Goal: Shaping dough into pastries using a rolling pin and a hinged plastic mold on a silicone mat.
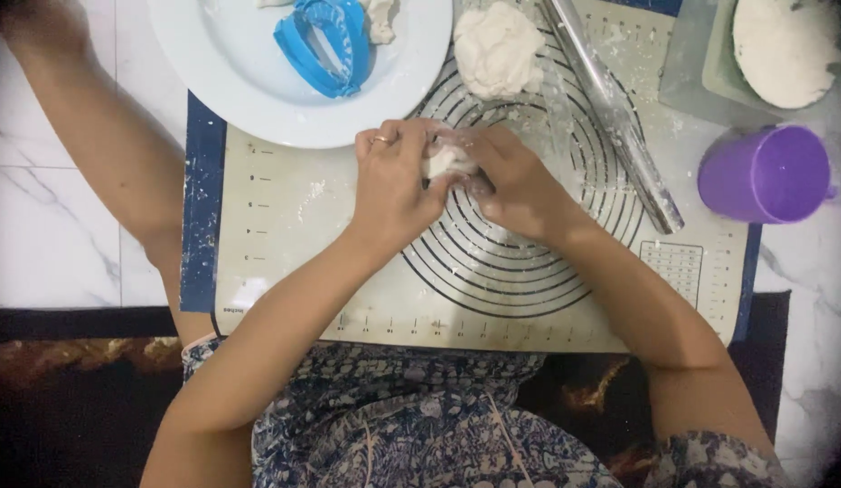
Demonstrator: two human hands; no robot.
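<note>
**On the mat, both hands pinch a small dough piece**

At the centre of our view lies the pastry mat [294,208], pale with a blue border and dark rings, spread on a white marble floor [50,226]. At eleven o'clock a white plate [212,81] overlaps the mat's top edge and carries a blue plastic dumpling mould [325,45]. At one o'clock we see a rolling pin [610,108], floured, slanting across the rings. At two o'clock stands a grey tub of flour [786,45], and below it, at three o'clock, a purple cup [764,173]. At twelve o'clock rests a large dough lump [495,47].

Our left hand [393,185], with a ring on one finger, and our right hand [515,185] meet over the rings. Both are closed around a small dough piece [447,161], fingers curled in, thumbs pressing it between them.
</note>
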